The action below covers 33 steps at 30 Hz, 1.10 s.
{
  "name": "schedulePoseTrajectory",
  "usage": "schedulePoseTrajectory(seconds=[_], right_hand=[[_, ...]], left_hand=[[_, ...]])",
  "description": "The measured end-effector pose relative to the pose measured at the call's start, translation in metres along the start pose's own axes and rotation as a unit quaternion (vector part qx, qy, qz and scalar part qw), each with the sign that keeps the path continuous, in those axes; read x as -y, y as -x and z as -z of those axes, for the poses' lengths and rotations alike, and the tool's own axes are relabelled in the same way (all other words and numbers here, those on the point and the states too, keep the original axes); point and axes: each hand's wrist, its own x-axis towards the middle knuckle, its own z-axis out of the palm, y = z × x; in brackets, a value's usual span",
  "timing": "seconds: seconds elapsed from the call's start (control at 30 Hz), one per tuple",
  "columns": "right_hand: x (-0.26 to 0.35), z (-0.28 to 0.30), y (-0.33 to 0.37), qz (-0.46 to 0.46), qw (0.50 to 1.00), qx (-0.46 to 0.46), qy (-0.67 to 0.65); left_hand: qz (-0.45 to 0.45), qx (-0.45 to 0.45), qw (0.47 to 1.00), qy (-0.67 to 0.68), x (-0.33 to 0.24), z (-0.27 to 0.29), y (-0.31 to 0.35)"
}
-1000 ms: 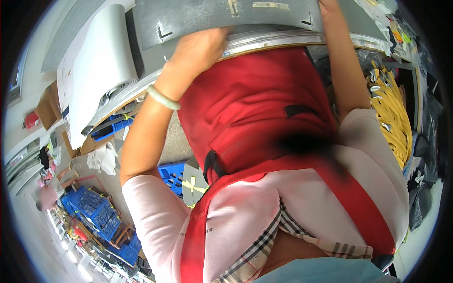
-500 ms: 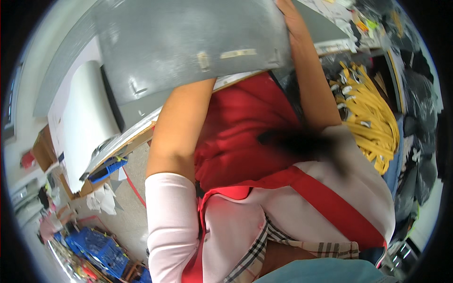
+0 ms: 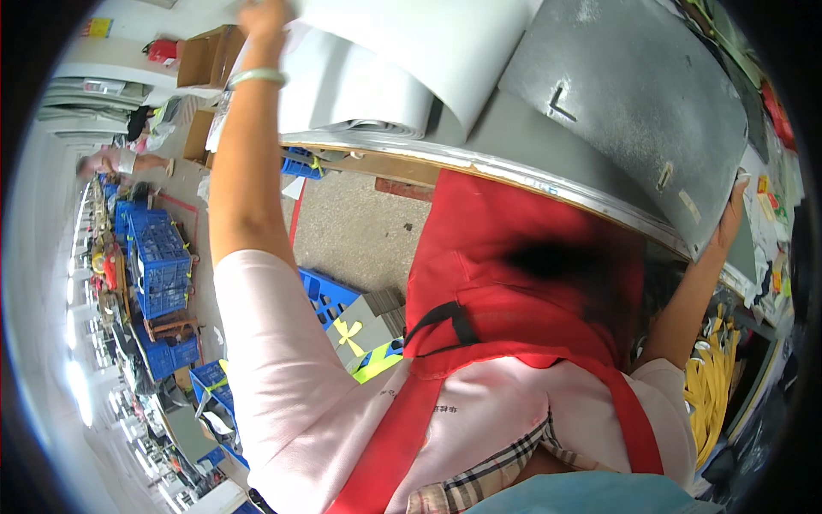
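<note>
At the top left, my left hand (image 3: 267, 19) is raised over the table, slightly blurred, its fingers closed at the edge of a white sheet (image 3: 411, 38). The sheet lifts and curves across the table, with a white roll (image 3: 368, 107) lying under it. My right hand (image 3: 730, 216) grips the near right edge of a stiff grey board (image 3: 634, 103). This board lies tilted on the table, scuffed, with an L-shaped mark and small slots. Part of the sheet reaches up to the board's left side.
The table edge (image 3: 497, 167) runs across in front of me. Yellow straps (image 3: 715, 377) hang at the lower right. Blue crates (image 3: 158, 261) stand on the floor at left, near a cardboard box (image 3: 208, 58). Another person (image 3: 120, 161) is far off at left.
My view has turned left. My left hand has moved from under the grey board to the white sheet, which is now lifted. The board has come down onto the table, my right hand still on its edge.
</note>
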Motion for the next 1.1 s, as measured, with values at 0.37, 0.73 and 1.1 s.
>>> schedulePoseTrajectory(seconds=[0.37,0.73,1.1], right_hand=[[-0.015,-0.014,-0.016,-0.068,0.994,0.059,0.066],[-0.042,-0.085,-0.042,-0.021,0.964,0.122,0.236],[-0.033,-0.062,-0.076,0.109,0.819,0.089,0.557]], left_hand=[[0.183,-0.041,0.972,-0.139,0.210,0.145,0.094],[-0.078,-0.054,0.988,-0.125,0.159,0.160,0.072],[-0.322,0.434,0.841,0.031,-0.106,-0.003,0.338]])
